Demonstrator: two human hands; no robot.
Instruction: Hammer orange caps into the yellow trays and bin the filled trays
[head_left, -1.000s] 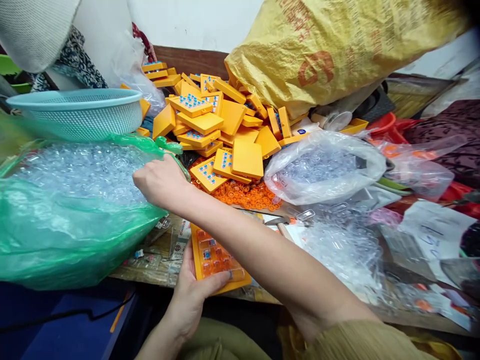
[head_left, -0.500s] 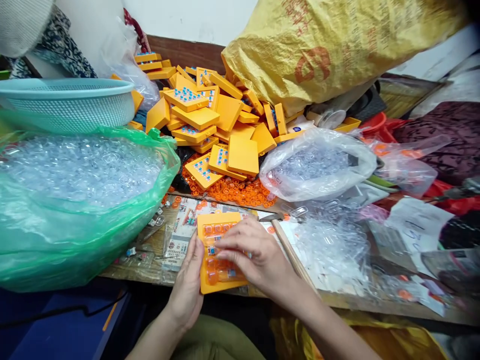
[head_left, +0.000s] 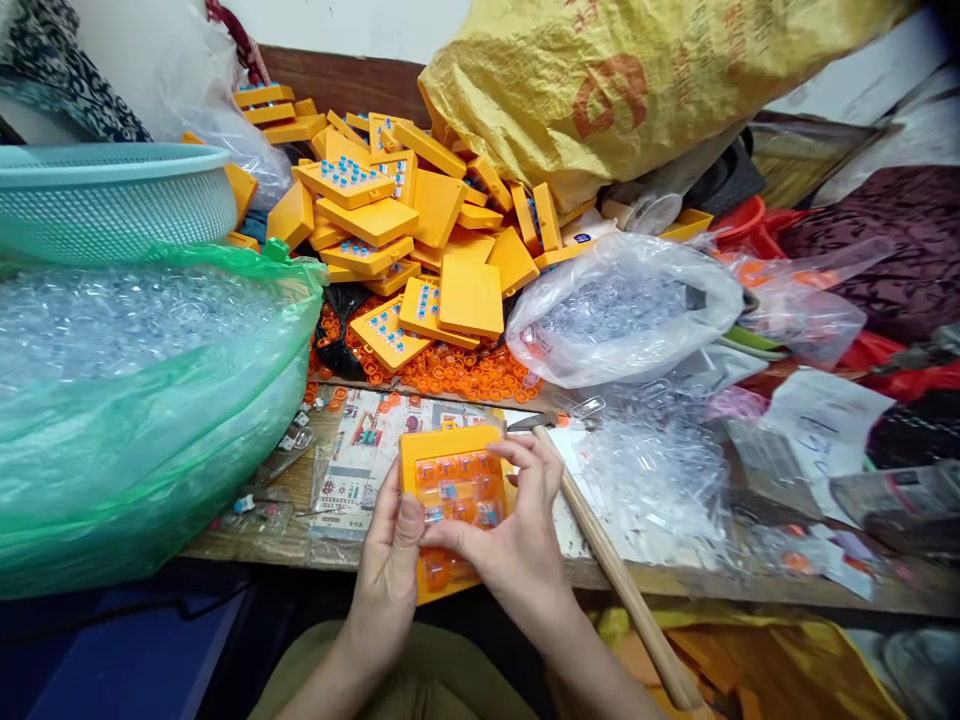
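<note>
A yellow plastic keypad case (head_left: 444, 441) is held tilted over the front edge of the bench. Rows of orange and clear key caps (head_left: 457, 468) sit on its face, with a few blue bits showing through. My left hand (head_left: 391, 560) is closed round the case's left side, thumb on the front. From the right, my right hand (head_left: 525, 530) spans the case: its thumb presses on the lower keys and its fingertips rest at the upper right edge. Whether a loose cap is under that thumb is hidden.
Behind is a heap of similar yellow cases (head_left: 405, 215) above loose orange rings (head_left: 480, 372). A green bag (head_left: 247, 400) of clear caps stands left, a white bag (head_left: 540, 350) of clear pieces right. A wooden handle (head_left: 615, 560) juts over the bench edge beside my right forearm.
My right hand has shifted from hovering over the middle keys to spreading across the case, thumb low and fingers at its right edge. The view has moved slightly.
</note>
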